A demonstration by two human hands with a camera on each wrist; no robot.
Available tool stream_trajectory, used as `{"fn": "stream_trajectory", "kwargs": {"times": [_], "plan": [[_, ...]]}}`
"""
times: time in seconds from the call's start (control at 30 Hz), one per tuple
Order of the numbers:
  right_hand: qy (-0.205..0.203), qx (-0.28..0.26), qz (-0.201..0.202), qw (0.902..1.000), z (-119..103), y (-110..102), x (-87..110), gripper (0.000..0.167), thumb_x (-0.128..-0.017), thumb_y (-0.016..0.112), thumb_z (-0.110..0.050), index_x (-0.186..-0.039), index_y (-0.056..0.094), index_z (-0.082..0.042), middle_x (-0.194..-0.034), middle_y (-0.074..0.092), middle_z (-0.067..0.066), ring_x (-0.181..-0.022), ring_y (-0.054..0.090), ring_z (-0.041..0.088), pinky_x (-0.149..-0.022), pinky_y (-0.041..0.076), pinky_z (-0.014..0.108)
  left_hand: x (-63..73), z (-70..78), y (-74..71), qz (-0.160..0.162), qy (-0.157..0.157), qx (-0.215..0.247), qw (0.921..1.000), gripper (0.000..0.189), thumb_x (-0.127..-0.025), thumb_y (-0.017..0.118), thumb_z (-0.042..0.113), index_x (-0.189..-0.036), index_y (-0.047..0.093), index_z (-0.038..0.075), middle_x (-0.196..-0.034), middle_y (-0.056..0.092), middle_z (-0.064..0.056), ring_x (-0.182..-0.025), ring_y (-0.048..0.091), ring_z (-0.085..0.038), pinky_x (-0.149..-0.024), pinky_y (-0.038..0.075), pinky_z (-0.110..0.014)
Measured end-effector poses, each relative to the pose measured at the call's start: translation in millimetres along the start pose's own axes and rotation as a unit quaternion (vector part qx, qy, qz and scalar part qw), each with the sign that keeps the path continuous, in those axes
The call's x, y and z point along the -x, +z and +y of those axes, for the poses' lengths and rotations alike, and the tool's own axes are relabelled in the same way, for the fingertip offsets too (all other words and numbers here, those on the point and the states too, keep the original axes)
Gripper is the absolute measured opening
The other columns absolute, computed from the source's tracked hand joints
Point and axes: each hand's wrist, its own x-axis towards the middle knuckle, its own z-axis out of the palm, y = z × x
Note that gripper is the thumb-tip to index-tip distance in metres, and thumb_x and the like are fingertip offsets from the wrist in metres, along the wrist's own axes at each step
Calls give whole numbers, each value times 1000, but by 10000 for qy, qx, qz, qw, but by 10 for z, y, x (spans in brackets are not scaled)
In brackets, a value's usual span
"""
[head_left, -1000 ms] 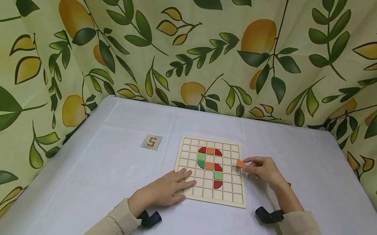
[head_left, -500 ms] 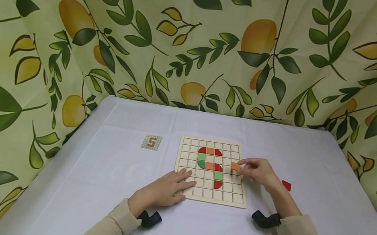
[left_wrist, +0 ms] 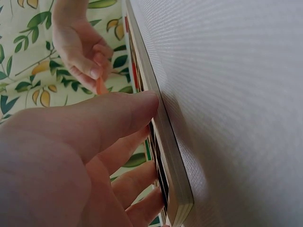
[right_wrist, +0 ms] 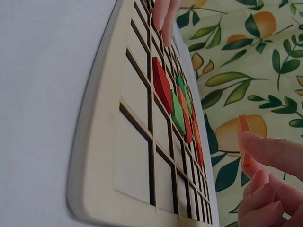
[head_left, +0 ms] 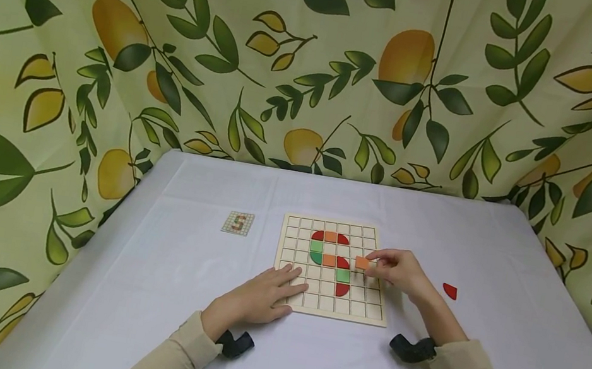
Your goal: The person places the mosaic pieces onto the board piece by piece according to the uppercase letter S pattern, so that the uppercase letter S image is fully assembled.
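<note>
A pale wooden grid board (head_left: 358, 308) lies flat on the table, with red, orange and green tiles forming an S-like figure in its squares. My right hand (head_left: 400, 270) pinches an orange square tile (head_left: 361, 263) between thumb and fingertips. In the right wrist view that tile (right_wrist: 244, 139) is seen edge-on, raised over the board (right_wrist: 97, 161). Spread over the board's near left corner, my left hand (head_left: 259, 294) rests with straight fingers. The left wrist view shows its thumb (left_wrist: 137, 106) against the board's edge (left_wrist: 177, 189).
A red quarter-round tile (head_left: 450, 291) lies on the white tablecloth (head_left: 142, 289), right of the board. Left of the board is a small pattern card (head_left: 238, 223) with an S printed on a grid. A leaf-and-fruit curtain (head_left: 313, 72) hangs behind the table.
My right hand has moved left over the board, carrying the orange tile from the right edge inward. The red tile beside my right forearm has come into full view. My left hand stays put.
</note>
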Motion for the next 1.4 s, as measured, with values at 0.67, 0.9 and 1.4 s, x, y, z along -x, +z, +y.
{"fn": "stream_trajectory", "kwargs": {"times": [0.67,0.9,1.4], "plan": [[-224,-184,-204,9994,-15,162,50,35,-77,78,-11,-107,68,5,-67,49,-5,-64,43,10,-52,35,20,3,1,11,-51,-102,79,9999,50,-99,50,30,-148,40,21,-160,30,-9,-151,23,-29,-123,27,-47],[-170,-176,-268,9993,-3,251,59,32,-79,78,-12,-105,69,4,-66,44,-4,-67,42,11,-54,35,20,2,0,20,-127,-146,-20,9998,52,-99,50,31,-149,38,20,-161,29,-7,-151,24,-27,-123,27,-46],[-339,-419,-428,9976,-9,354,71,32,-78,77,-8,-104,67,8,-65,46,-5,-63,42,8,-51,35,17,-5,-1,13,-121,-152,-70,9998,53,-99,49,33,-149,38,20,-161,29,-6,-151,24,-26,-123,27,-45]]}}
